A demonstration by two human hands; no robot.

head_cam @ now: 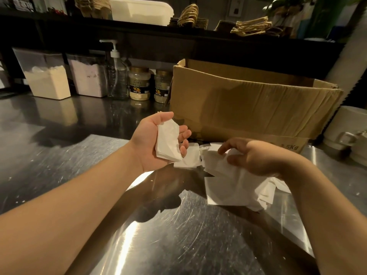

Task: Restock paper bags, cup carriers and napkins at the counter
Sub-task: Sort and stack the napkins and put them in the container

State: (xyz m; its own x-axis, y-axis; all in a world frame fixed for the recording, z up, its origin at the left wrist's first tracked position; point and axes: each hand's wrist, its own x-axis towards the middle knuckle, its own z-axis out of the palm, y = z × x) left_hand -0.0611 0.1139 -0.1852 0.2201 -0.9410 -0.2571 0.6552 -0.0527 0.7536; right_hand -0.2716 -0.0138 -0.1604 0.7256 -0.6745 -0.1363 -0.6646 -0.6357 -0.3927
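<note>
My left hand [153, 139], palm up above the steel counter [178, 235], holds a small stack of white napkins [168, 141] with the fingers curled round its right edge. My right hand [256, 157] rests on a loose pile of white napkins [228, 185] lying on the counter, its fingers bent and pinching the top sheets. More napkins [190, 157] lie between the two hands. An open cardboard box [248, 104] stands just behind them.
Two powder bins [47, 80], a pump bottle [117, 76] and two jars [139, 84] line the back left. A dark upper shelf holds a white lidded tub [141, 10] and twine-handled brown bags [250, 26]. White cups [349, 132] stand at the right.
</note>
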